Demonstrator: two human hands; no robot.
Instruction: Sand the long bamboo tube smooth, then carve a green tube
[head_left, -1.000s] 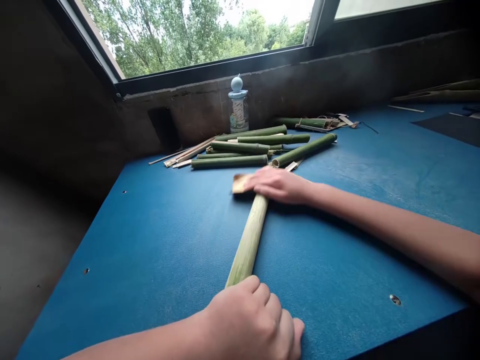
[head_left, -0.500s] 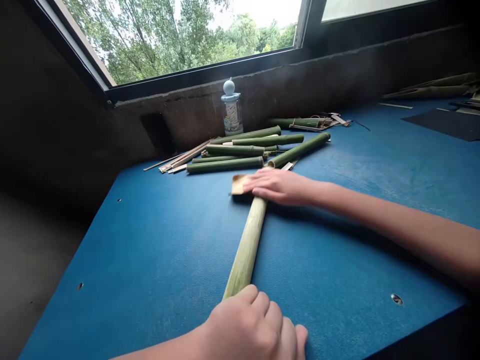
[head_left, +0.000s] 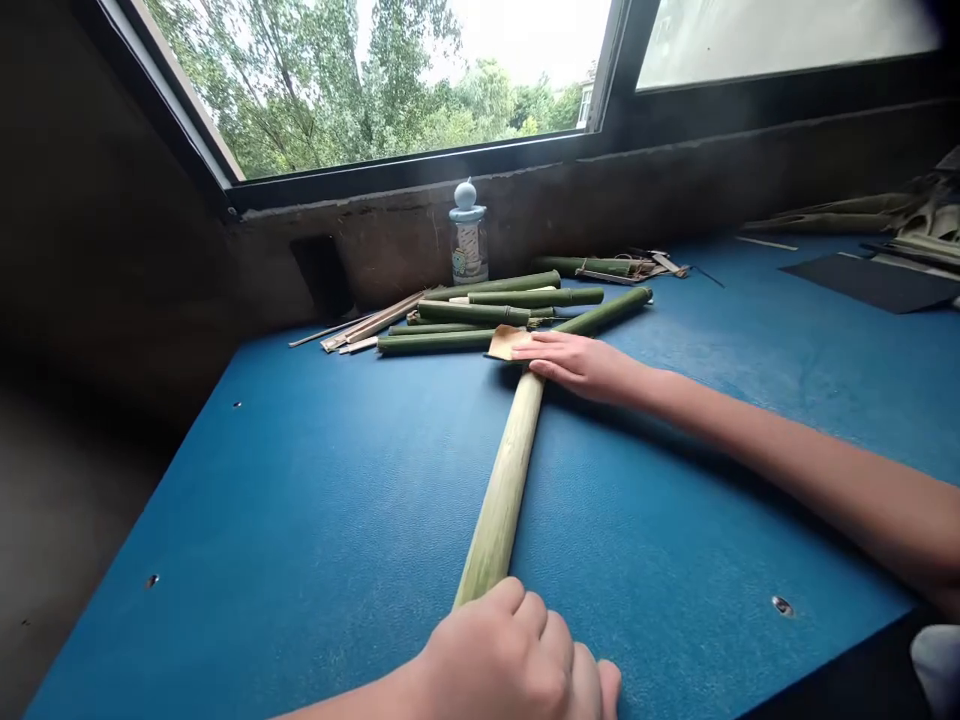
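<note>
At the left of the blue, smooth surface (head_left: 300, 480), thin pale wooden strips (head_left: 375, 325) lay near the wall, and beside them was a pile of dark green bamboo pieces (head_left: 442, 342). In the middle, a long, pale green, scraped bamboo tube (head_left: 502, 490) rested with its long axis going away from the person, leaning slightly to the right. The left hand (head_left: 525, 650) was at its near end, the fingers curled closed around it. Near the far end, a tan, bent, sheet-like piece (head_left: 507, 342) lay across the tube, under the right hand (head_left: 574, 362). The fingers there were almost straight, pointing left across the axis; how tightly they gripped underneath, I could not tell. From them, the bare length ran back toward the left hand.
</note>
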